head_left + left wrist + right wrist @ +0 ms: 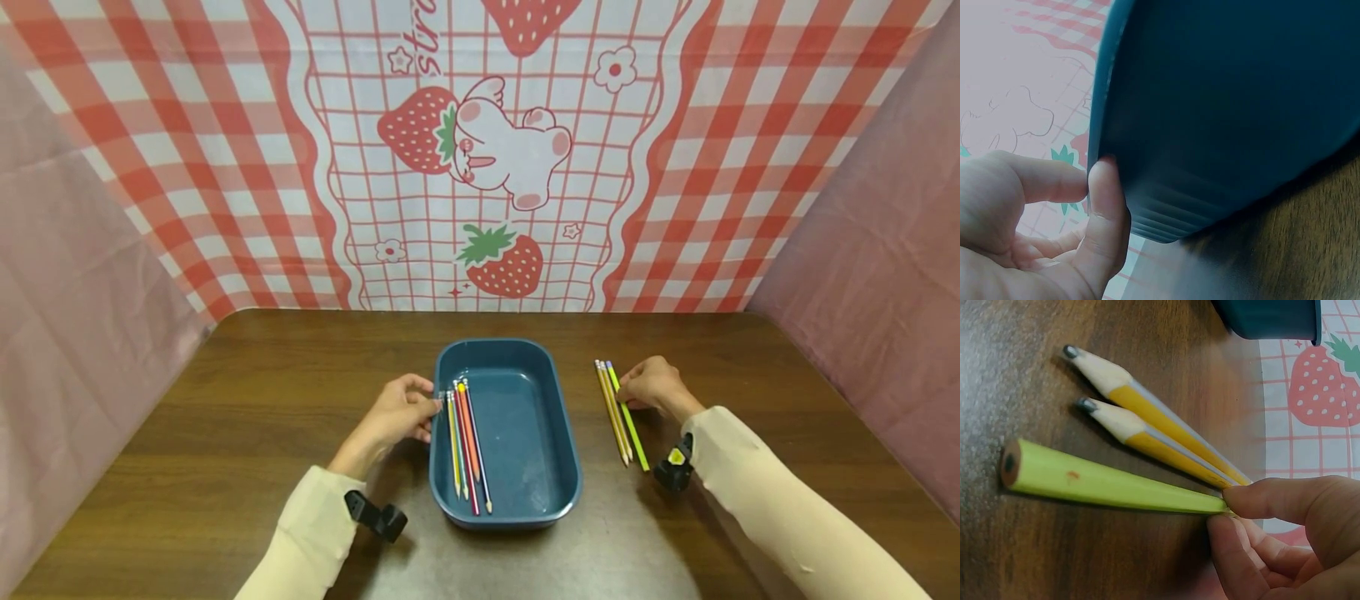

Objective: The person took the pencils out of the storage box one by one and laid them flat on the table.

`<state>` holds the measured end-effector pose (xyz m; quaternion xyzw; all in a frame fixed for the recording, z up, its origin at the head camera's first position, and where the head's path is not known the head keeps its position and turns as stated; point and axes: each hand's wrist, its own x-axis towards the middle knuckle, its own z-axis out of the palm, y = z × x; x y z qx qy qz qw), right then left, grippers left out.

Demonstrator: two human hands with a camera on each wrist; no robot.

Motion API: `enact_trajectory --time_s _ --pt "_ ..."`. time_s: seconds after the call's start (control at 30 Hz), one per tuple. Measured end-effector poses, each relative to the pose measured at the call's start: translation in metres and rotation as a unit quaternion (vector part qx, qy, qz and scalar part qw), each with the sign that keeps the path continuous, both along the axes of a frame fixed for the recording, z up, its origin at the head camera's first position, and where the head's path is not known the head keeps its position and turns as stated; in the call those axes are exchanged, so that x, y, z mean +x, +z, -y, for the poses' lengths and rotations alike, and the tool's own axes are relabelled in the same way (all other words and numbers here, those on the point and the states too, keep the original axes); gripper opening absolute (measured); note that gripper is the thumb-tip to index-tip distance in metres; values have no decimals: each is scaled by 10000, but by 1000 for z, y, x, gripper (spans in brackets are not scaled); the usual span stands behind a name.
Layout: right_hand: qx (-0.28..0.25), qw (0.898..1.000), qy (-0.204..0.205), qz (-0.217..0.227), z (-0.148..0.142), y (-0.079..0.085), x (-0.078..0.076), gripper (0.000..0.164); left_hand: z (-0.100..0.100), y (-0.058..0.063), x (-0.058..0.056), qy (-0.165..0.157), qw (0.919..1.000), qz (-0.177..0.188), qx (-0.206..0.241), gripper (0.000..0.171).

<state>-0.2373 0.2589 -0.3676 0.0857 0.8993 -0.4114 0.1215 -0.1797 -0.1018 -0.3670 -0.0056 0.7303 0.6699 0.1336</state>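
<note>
My left hand [396,410] pinches the left wall of a dark blue plastic bin [528,442], with thumb and finger on either side of the rim, as the left wrist view shows. Inside, along the bin's left side, lie several colored pencils [470,442], mostly with their points toward me. To the right of the bin, my right hand [651,385] pinches a lime-green unsharpened pencil [1116,484] between thumb and fingers near its far end. Close beside it on the left lie two sharpened yellow pencils [1166,437], side by side.
The bin stands on a brown wood-grain table [247,450]. Behind the table hangs a red-and-white checked cloth [225,167] printed with strawberries. Pink cloth [862,217] hangs on both sides. Each wrist wears a small black camera [378,517].
</note>
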Motion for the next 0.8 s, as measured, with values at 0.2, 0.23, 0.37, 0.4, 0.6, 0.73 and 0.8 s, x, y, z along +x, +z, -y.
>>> enact_trajectory --time_s 0.2,0.23,0.37,0.4,0.6,0.73,0.8 --pt "-36 10000 23 -50 0 0 1 28 0 0 0 16 10000 -19 -10 32" --pt "-49 10000 27 -54 -1 0 1 28 0 -1 0 15 10000 -28 -8 32" --pt "-104 9999 22 -39 -1 -1 1 27 0 -1 0 11 10000 -46 2 32" --pt "-112 9999 5 -23 -1 -1 0 27 0 -1 0 12 10000 -54 -3 32" --pt "-202 9998 -60 4 -2 0 -1 28 1 -2 0 -2 10000 -69 40 32" --pt "-249 9997 -40 -64 -2 2 -1 28 1 -2 0 -17 10000 -69 55 32" --pt "-256 9996 -21 -109 -2 5 -1 28 0 -2 0 -23 10000 -79 41 32"
